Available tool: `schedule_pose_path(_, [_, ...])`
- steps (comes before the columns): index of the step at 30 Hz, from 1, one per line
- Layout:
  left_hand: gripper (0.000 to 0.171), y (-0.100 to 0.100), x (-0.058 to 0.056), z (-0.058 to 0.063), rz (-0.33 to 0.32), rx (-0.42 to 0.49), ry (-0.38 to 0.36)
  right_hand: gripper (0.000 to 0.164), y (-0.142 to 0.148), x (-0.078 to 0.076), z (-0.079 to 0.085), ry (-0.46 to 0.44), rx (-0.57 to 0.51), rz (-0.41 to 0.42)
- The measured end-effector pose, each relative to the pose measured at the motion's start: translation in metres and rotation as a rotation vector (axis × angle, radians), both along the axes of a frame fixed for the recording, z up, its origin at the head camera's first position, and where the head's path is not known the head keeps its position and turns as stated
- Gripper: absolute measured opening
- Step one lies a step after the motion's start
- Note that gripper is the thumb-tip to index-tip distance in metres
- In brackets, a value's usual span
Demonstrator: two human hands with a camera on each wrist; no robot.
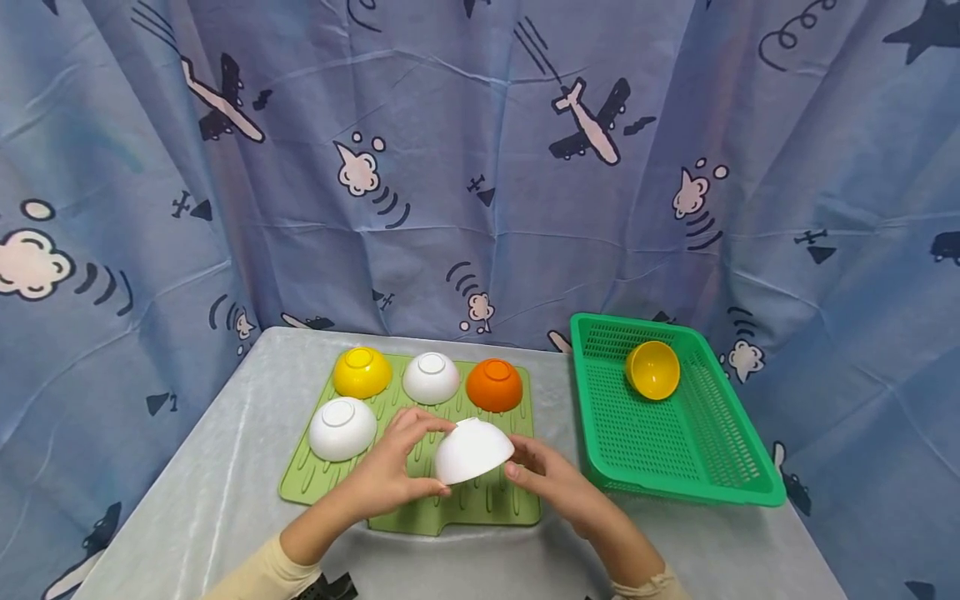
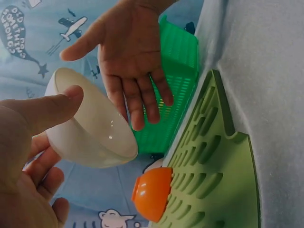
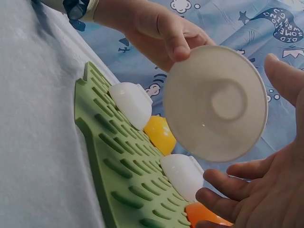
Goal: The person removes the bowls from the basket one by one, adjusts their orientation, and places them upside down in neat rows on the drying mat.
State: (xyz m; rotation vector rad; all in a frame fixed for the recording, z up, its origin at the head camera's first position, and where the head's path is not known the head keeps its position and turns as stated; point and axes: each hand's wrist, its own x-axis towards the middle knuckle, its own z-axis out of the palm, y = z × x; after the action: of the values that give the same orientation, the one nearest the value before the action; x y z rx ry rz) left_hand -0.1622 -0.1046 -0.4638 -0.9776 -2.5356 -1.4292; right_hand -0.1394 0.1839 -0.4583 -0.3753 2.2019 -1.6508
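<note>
My left hand (image 1: 393,475) pinches the rim of a white bowl (image 1: 472,452), thumb at the rim and fingers round the outer wall. The bowl is tilted above a green drying mat (image 1: 495,500); its pale inside faces the right wrist camera. My right hand (image 1: 555,479) is close to the bowl's right side, and both wrist views show its fingers spread with a gap to the bowl. Upside down on the mat stand a yellow bowl (image 1: 362,372), a white bowl (image 1: 431,379) and an orange bowl (image 1: 494,385) at the back, plus another white bowl (image 1: 342,429) at the left.
To the right stands a green plastic basket (image 1: 581,392) with perforated sides. Inside it a yellow-orange bowl (image 1: 652,371) lies tipped, its opening toward the head camera. Behind the grey-covered table (image 1: 225,467) hangs a blue curtain (image 1: 450,208) printed with planes.
</note>
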Motion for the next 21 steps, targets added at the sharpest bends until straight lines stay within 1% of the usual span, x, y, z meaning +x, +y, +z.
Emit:
schedule_pose_path(3, [0.075,0.001,0.0,-0.002,-0.001,-0.04,0.057,0.072,-0.002,0.0,-0.003,-0.018,-0.024,0.007])
schedule_pose_path(6, [0.075,0.002,0.0,-0.003,-0.011,-0.059,0.105,0.073,-0.005,-0.001,-0.006,-0.03,-0.039,0.004])
schedule_pose_path(9, [0.075,0.002,0.0,-0.004,-0.021,-0.067,0.143,0.076,-0.008,-0.001,-0.007,-0.041,-0.028,-0.022])
schedule_pose_path(13, [0.077,0.002,0.0,-0.004,-0.028,-0.074,0.168,0.078,-0.011,-0.002,-0.008,-0.06,-0.023,-0.06])
schedule_pose_path(15, [0.077,0.002,0.0,-0.004,-0.029,-0.065,0.163,0.076,-0.011,-0.002,-0.008,-0.061,-0.038,-0.075])
schedule_pose_path(18, [0.08,0.003,0.001,-0.004,-0.029,-0.033,0.126,0.074,-0.011,-0.002,-0.009,-0.056,-0.084,-0.084])
schedule_pose_path(21, [0.089,0.003,0.0,-0.004,-0.01,0.017,0.038,0.072,-0.009,-0.002,-0.01,-0.048,-0.141,-0.073])
